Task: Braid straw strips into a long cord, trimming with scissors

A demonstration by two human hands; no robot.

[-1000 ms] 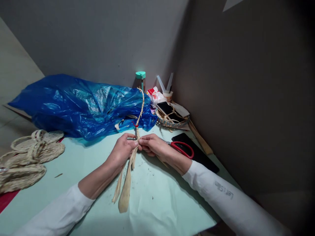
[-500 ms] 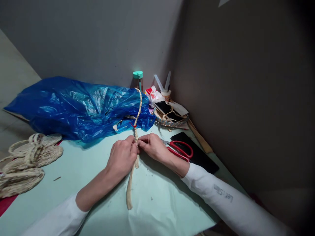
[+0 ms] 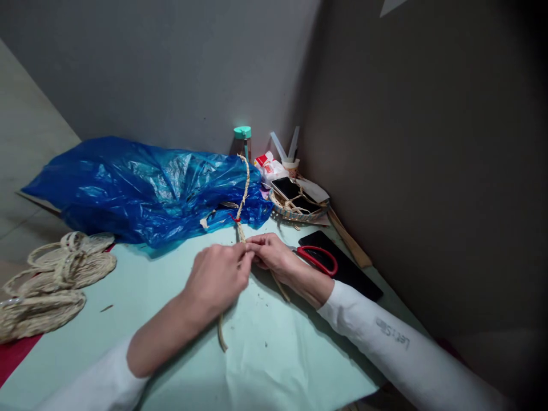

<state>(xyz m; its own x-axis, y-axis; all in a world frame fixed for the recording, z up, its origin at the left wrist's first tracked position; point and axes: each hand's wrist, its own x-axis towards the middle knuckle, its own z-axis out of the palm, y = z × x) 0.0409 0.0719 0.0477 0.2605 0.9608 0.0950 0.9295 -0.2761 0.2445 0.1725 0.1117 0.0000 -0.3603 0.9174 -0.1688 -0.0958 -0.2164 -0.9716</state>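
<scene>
A thin braided straw cord [image 3: 246, 188] runs from the blue bag down to my fingers, with a red tie around it. My left hand [image 3: 220, 274] pinches the cord's lower end. Touching it, my right hand [image 3: 272, 256] has thumb and forefinger closed on the same spot. One loose strand [image 3: 221, 334] hangs below my left hand, and another [image 3: 280, 287] slants out beneath my right hand. The fingers hide the point where the strands cross.
Red-handled scissors [image 3: 319, 260] lie on a black flat object [image 3: 359, 277] beside my right wrist. A blue plastic bag [image 3: 162, 182], a basket with a phone [image 3: 299, 214] and a green-lidded jar [image 3: 242, 134] stand behind. Woven straw sandals [image 3: 64, 274] are at left.
The hands have shifted slightly right along with the cord's lower end. One strand now slants to the right under my right hand; before, both hung down together. The view has shifted slightly.
</scene>
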